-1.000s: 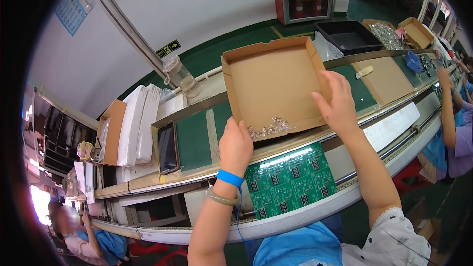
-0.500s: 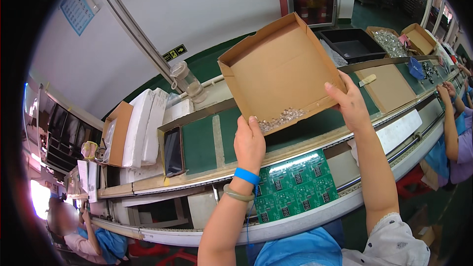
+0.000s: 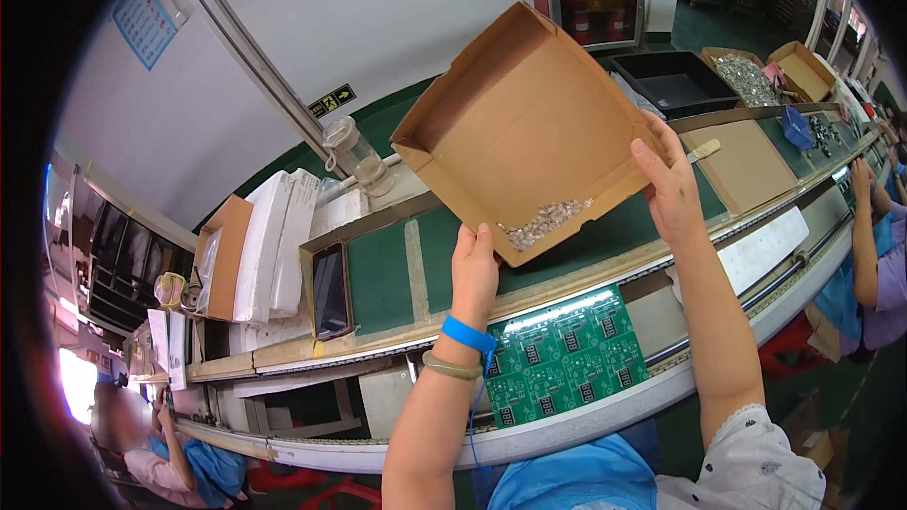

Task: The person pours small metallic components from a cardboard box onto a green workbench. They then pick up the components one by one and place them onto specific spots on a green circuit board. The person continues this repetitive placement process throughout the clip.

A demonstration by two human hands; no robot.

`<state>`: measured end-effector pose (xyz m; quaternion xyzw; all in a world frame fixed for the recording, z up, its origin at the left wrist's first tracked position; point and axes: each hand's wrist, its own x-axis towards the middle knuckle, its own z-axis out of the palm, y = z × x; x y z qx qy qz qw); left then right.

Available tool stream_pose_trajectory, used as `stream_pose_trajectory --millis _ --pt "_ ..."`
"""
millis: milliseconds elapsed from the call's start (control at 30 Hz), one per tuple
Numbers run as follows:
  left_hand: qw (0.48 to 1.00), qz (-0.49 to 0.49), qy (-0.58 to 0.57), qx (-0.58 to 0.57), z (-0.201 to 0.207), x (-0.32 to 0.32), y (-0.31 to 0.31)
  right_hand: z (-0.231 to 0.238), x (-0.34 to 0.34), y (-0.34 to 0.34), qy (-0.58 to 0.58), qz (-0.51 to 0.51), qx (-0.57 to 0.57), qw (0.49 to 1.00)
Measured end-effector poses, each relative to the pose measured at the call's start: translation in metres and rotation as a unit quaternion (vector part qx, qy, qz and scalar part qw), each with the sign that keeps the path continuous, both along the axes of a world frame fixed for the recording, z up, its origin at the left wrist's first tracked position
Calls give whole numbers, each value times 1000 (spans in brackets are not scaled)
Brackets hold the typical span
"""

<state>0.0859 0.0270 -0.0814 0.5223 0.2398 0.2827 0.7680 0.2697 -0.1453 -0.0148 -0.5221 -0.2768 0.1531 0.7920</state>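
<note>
A shallow cardboard box [image 3: 529, 132] is held up and tilted between my two hands, its open side facing me. My left hand [image 3: 474, 269] grips its lower left corner, and my right hand [image 3: 669, 181] grips its right edge with the thumb inside the rim. Small clear, shiny parts [image 3: 546, 224] lie heaped in the lowest corner of the box; they are too small to name. Beneath the box, a green circuit board panel [image 3: 567, 356] with several black digit displays lies on the conveyor rail.
A dark tablet [image 3: 332, 291] stands left on the green bench. White foam blocks [image 3: 274, 244] and a clear jug [image 3: 355, 156] sit farther back. To the right are a black tray [image 3: 673, 83], a cardboard sheet [image 3: 744, 168] and a blue bin [image 3: 796, 129]. Other people work at both ends.
The box has tilted further, its upper edge moving up and left. The small clear parts have gathered into a pile toward the lower corner. Both hands still hold the box.
</note>
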Motion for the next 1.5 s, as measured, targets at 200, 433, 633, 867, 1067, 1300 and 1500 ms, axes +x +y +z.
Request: stream_pose_trajectory --millis 200,433,633,867,1067,1300,1500 --pt "1000 7 -20 5 -3 7 -7 -7 -19 8 68 32 42 996" --pt "1000 20 -21 9 -16 17 -6 -26 -33 18 141 151 -79 975" --pt "995 48 -12 84 -24 23 2 -42 -31 28 164 180 -60 968" --pt "998 28 -46 43 -22 33 18 -53 -27 48 164 159 -10 974" --pt "995 28 -88 -22 -1 36 20 -62 -19 62 156 140 4 978" --pt "997 31 -65 3 1 36 22 -73 -14 69 154 144 19 977" --pt "996 51 -70 18 -3 41 22 -78 -12 73 165 143 25 976"
